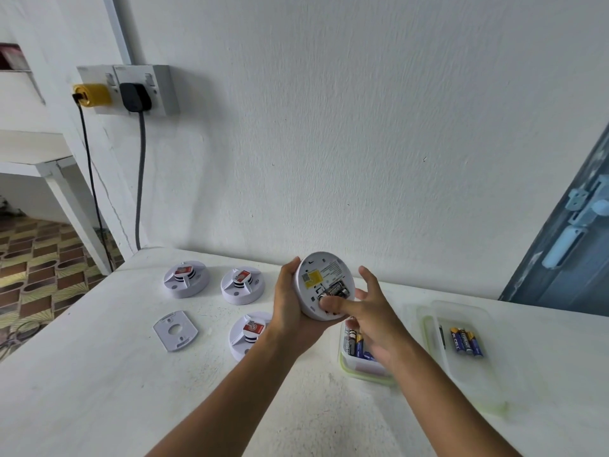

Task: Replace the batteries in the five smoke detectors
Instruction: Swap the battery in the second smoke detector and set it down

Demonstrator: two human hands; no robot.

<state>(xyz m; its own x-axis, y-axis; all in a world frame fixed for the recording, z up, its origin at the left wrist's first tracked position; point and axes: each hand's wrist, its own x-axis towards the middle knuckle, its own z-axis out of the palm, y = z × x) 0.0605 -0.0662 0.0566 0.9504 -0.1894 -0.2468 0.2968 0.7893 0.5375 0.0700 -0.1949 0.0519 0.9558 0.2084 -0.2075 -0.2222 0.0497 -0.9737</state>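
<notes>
Left hand (293, 311) grasps the detector (324, 285) tilted; right hand (372, 318), fingers released, thumb seemingly pressing its battery (336, 289)

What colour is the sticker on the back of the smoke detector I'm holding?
Yellow. The sticker shows best in the head view, beside the battery compartment.

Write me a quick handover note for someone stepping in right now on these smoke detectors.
Left hand grips the open smoke detector, back facing up.
Right hand presses a thumb onto the batteries in its compartment.
Three detectors lie on the table, beside a loose mounting plate.
Batteries sit in the near tub and the far container.
Done: cannot tell which are finished. A fifth detector is not visible.
Left: finish this one, then check the rest.
</notes>
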